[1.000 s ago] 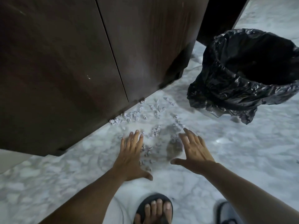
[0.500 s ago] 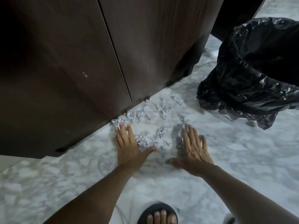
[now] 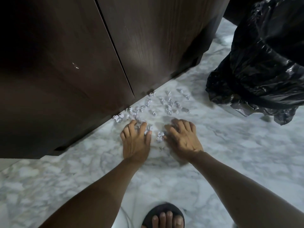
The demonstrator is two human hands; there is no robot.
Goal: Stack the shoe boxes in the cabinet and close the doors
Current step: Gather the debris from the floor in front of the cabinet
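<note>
The dark brown wooden cabinet fills the upper left, with its left door (image 3: 65, 79) and right door (image 3: 156, 46) both closed. No shoe box is in view. Several small crumpled white paper scraps (image 3: 169, 104) lie on the marble floor along the cabinet's base. My left hand (image 3: 135, 142) and my right hand (image 3: 182, 139) rest on the floor side by side. Their fingers are curled over the nearest scraps, and a few scraps sit between the two thumbs.
A black plastic rubbish bag (image 3: 263, 63) stands open at the upper right, close to the cabinet's corner. White-grey marble floor (image 3: 238, 153) spreads around it. My foot in a dark sandal (image 3: 164, 216) shows at the bottom edge.
Both hands went down from spread above the floor onto the scraps. Their fingers have curled in and drawn scraps together between them. The view has shifted closer to the cabinet.
</note>
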